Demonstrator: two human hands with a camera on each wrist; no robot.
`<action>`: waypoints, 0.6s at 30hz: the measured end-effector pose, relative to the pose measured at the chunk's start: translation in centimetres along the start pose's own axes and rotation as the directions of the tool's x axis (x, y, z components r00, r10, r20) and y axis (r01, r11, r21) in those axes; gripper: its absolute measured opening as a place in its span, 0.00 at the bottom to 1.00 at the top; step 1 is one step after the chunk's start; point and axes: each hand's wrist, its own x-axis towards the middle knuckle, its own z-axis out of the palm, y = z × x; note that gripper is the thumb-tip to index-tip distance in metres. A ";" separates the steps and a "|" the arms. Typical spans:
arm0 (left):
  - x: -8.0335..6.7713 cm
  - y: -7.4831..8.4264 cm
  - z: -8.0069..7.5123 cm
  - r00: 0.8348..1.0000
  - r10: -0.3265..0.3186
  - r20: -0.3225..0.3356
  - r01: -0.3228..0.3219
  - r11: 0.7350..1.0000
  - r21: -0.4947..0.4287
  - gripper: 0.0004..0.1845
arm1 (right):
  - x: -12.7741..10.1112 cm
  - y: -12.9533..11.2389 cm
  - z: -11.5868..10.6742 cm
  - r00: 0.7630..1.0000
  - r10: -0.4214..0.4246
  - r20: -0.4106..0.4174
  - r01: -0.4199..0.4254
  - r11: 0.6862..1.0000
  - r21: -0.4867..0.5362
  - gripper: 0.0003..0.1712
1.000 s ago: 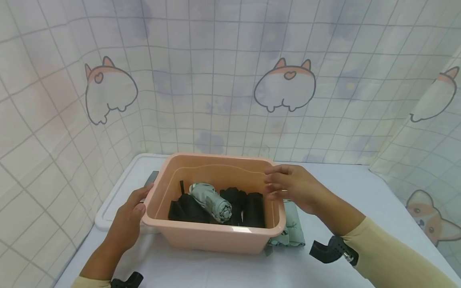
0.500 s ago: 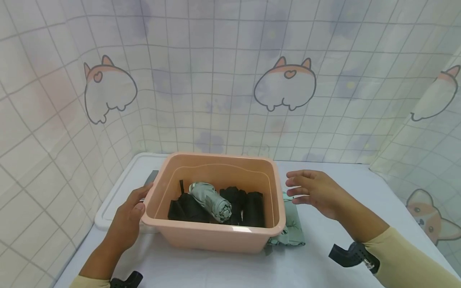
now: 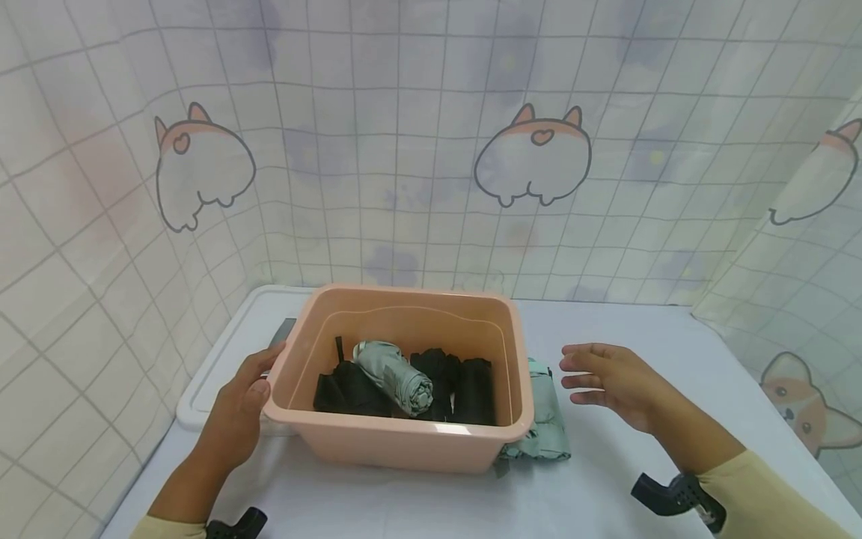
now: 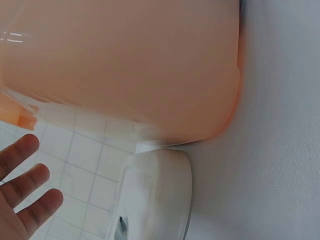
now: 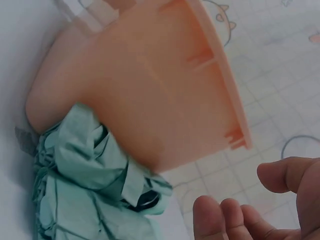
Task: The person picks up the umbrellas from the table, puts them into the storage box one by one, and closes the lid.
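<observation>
Standing beside the left hand [image 3: 236, 415]: peach basin [image 3: 397, 447].

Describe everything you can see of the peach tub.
The peach tub looks like smooth plastic: rectangular, open-topped, rounded corners, wide rim. It stands upright on the white table, holding a rolled grey-green bundle and black bundles. The left hand is at its left rim, contact unclear; the right hand is apart.

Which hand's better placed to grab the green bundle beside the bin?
Right hand, likely: it's empty and close to the green bundle. The left hand is across the bin from it.
</observation>
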 end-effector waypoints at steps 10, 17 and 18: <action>0.0 -0.4 0.0 1.000 -0.022 0.015 0.022 1.000 0.003 0.28 | 0.5 3.0 -0.2 0.998 0.068 0.011 -0.068 0.998 0.014 0.39; 0.0 -0.3 0.0 0.999 -0.036 0.021 0.036 0.999 0.003 0.28 | 1.3 4.7 -0.2 0.990 0.141 0.005 -0.141 0.990 -0.001 0.35; 0.0 -0.3 0.0 0.999 -0.036 0.021 0.036 0.999 0.001 0.28 | 1.4 5.0 -0.1 0.989 0.149 0.000 -0.149 0.989 -0.008 0.34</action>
